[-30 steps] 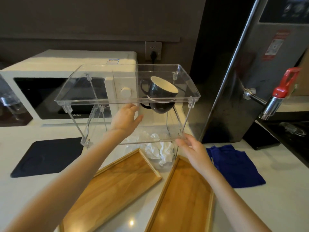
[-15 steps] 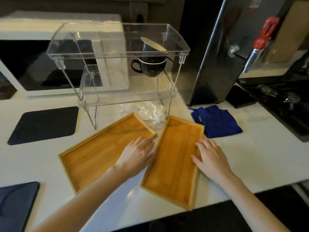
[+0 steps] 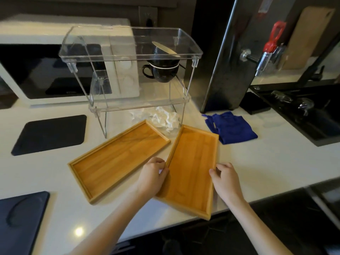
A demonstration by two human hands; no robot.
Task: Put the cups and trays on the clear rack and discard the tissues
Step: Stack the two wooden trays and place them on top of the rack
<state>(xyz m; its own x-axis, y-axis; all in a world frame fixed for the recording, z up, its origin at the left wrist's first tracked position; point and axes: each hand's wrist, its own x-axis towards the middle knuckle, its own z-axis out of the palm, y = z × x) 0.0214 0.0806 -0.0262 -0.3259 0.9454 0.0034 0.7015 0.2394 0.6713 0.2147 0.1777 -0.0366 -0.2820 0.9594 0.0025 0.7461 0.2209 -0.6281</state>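
Tissues (image 3: 161, 117) (partly hidden) apparently under rack (image 3: 128, 57)

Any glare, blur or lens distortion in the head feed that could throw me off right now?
Head view: a bright light reflection sits on the counter near the left forearm; wide-angle bending curves the microwave and frame edges; the clear rack shows mild reflections; the trays stay sharp.

A: Setting — kitchen or pantry corner, by the fittings on the white counter (image 3: 276, 159).

B: Evidence?

A: White microwave (image 3: 55, 70) against the wall; steel hot-water boiler (image 3: 237, 52) with a red-handled tap (image 3: 272, 43); dark sink (image 3: 301, 111) at right.

B: Further?

A: Blue cloth (image 3: 231, 127), dark mats (image 3: 49, 134), wall socket (image 3: 148, 15). Home or office: cannot tell.
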